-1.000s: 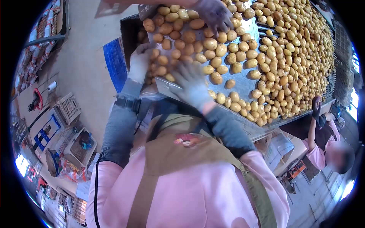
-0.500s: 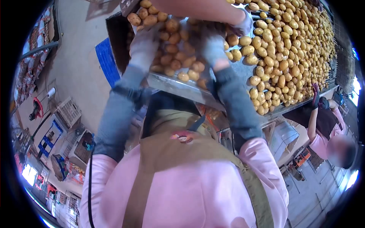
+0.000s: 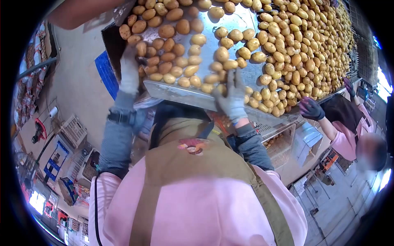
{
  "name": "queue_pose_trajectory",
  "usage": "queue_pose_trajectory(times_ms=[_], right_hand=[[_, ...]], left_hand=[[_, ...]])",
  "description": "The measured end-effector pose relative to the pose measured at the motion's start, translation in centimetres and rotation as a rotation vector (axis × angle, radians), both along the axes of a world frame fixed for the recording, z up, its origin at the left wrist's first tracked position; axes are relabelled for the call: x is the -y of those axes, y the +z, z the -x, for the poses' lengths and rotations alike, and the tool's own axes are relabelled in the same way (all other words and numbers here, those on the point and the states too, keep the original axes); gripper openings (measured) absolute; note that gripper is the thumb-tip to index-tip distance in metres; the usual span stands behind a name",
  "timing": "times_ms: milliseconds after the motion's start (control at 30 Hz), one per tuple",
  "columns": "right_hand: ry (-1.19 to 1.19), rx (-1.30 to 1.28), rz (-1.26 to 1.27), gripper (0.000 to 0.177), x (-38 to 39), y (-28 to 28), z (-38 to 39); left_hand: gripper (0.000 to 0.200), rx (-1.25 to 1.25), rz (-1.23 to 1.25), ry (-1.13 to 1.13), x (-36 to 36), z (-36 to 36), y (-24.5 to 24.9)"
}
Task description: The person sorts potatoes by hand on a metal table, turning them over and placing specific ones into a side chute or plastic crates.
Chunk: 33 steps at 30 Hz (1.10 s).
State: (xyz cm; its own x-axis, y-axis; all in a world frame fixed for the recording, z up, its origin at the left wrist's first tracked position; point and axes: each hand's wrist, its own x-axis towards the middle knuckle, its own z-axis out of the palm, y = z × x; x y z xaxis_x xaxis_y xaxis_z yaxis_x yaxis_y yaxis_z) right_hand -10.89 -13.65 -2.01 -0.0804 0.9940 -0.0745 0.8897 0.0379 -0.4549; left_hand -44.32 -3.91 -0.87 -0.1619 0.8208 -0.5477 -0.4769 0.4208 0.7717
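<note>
Many yellow-brown potatoes (image 3: 166, 56) lie spread over a metal sorting tray (image 3: 230, 26). My left hand (image 3: 130, 74), in a pale glove, is at the tray's left side beside the potatoes; it is slightly blurred, with its fingers extended along them. My right hand (image 3: 231, 96), also gloved, is over the tray's front edge, its fingers stretched out and apart. Its fingertips are close to a few potatoes, and none is in its grip.
A dense bed of potatoes (image 3: 301, 53) covers the right side. A co-worker's gloved hand (image 3: 312, 108) is at the right edge, and another person's bare arm (image 3: 84, 12) crosses the upper left. A blue panel (image 3: 105, 74) stands left of the tray. Crates (image 3: 74, 132) are farther left.
My hands have moved apart, the left one outward and the right one down to the front edge. Potatoes between them have spread out. The other person's arm has swung to the left.
</note>
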Motion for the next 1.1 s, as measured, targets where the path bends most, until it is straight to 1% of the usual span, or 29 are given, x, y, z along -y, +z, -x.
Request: queue_pose_trajectory(times_ms=[33, 100, 133, 167, 200, 233, 300, 333, 367, 433, 467, 567, 600, 633, 700, 767, 800, 833, 867, 900, 933, 967, 1000, 1033, 1067, 1100], right_hand=[[0.075, 0.04, 0.014, 0.067, -1.5, 1.6, 1.1], [-0.286, -0.478, 0.295, 0.06, -4.6, 3.7, -0.1], [-0.1, -0.225, -0.102, 0.053, -7.1, 3.5, -2.2], [-0.225, -0.145, -0.09, 0.052, -9.1, 3.8, -4.2], [-0.186, 0.181, -0.335, 0.057, -11.1, 2.3, -6.0], [-0.268, 0.225, -0.281, 0.065, -12.6, -0.1, -7.0], [-0.218, 0.589, -0.173, 0.07, -12.0, -1.7, -1.6], [-0.087, 0.303, -0.092, 0.073, -11.6, -2.8, -0.7], [0.085, 0.263, -0.093, 0.072, -10.6, -2.7, 0.6], [0.195, 0.121, -0.036, 0.071, -8.3, -1.7, 1.8], [0.114, -0.094, -0.097, 0.06, -8.2, -0.3, 1.6], [-0.005, -0.106, -0.279, 0.048, -9.3, -0.6, 0.4], [0.096, -0.089, -0.284, 0.044, -11.2, 1.3, 2.4], [0.18, -0.165, -0.102, 0.046, -12.1, 0.8, 4.4], [0.586, 0.155, -0.154, 0.051, -12.9, 0.7, 8.9], [0.637, 0.199, -0.136, 0.055, -12.5, 0.1, 8.1], [0.66, 0.227, -0.129, 0.058, -12.4, -0.2, 7.2], [0.506, 0.241, -0.143, 0.062, -11.8, 0.3, 5.6], [0.434, 0.376, -0.041, 0.062, -11.3, 1.2, 3.8], [0.33, 0.354, -0.126, 0.062, -9.6, -0.1, 1.1], [0.242, 0.371, -0.111, 0.062, -8.0, -0.3, -1.0], [0.192, 0.411, -0.074, 0.062, -6.2, 0.9, -2.4], [0.144, 0.462, -0.075, 0.063, -4.0, 0.6, -4.1], [0.085, 0.372, -0.015, 0.062, -2.1, 1.0, -5.5], [0.055, 0.333, -0.009, 0.062, -0.4, 1.8, -6.1], [0.024, 0.292, -0.003, 0.063, 1.1, 2.6, -6.3]], left_hand=[[0.038, 0.103, -0.004, 0.019, 1.4, -0.4, -2.0], [0.036, 0.281, 0.041, 0.171, 3.1, -3.4, 1.0], [0.035, 0.122, 0.063, -0.011, 3.9, -3.3, -0.2], [0.032, 0.078, 0.095, -0.158, 4.3, -3.2, -0.4], [0.03, 0.03, 0.114, -0.309, 4.7, -3.0, -0.6], [0.026, -0.186, 0.175, -0.374, 5.2, -3.5, -0.8], [0.029, -0.838, -0.13, -0.593, 6.0, -4.7, -1.2], [0.034, -1.008, -0.151, -0.626, 6.2, -4.4, -0.9], [0.034, -0.992, -0.149, -0.586, 6.3, -3.8, -0.9], [0.034, -0.945, -0.137, -0.526, 7.3, -2.3, -1.1], [0.036, -0.998, -0.149, -0.499, 6.9, -1.9, 0.0], [0.039, -1.177, -0.295, -0.439, 6.3, -1.2, 0.3], [0.043, -1.285, -0.373, -0.521, 5.7, -2.0, 0.6], [0.042, -1.311, -0.581, -0.565, 4.6, -3.1, 1.3], [0.046, -1.42, -0.313, -0.903, 3.4, -3.9, 0.1], [0.044, -1.498, -0.157, -1.005, 2.4, -2.2, -1.1], [0.042, -1.537, -0.221, -0.827, 3.4, -0.3, -2.6], [0.04, -1.458, -0.322, -0.707, 3.7, 1.6, -2.8], [0.038, -1.432, -0.353, -0.644, 3.8, 1.9, -1.8], [0.036, -1.404, -0.385, -0.585, 4.1, 2.1, -0.4], [0.034, -1.381, -0.393, -0.612, 4.5, 1.6, 0.6], [0.034, -1.381, -0.457, -0.69, 5.1, 1.1, 0.9], [0.034, -1.372, -0.526, -0.769, 5.8, 0.3, 0.9], [0.035, -1.356, -0.598, -0.845, 6.3, -0.9, 1.0], [0.032, -1.275, -0.594, -0.871, 6.5, -2.4, 1.3], [0.031, -1.278, -0.551, -0.959, 6.4, -4.0, 1.8]])
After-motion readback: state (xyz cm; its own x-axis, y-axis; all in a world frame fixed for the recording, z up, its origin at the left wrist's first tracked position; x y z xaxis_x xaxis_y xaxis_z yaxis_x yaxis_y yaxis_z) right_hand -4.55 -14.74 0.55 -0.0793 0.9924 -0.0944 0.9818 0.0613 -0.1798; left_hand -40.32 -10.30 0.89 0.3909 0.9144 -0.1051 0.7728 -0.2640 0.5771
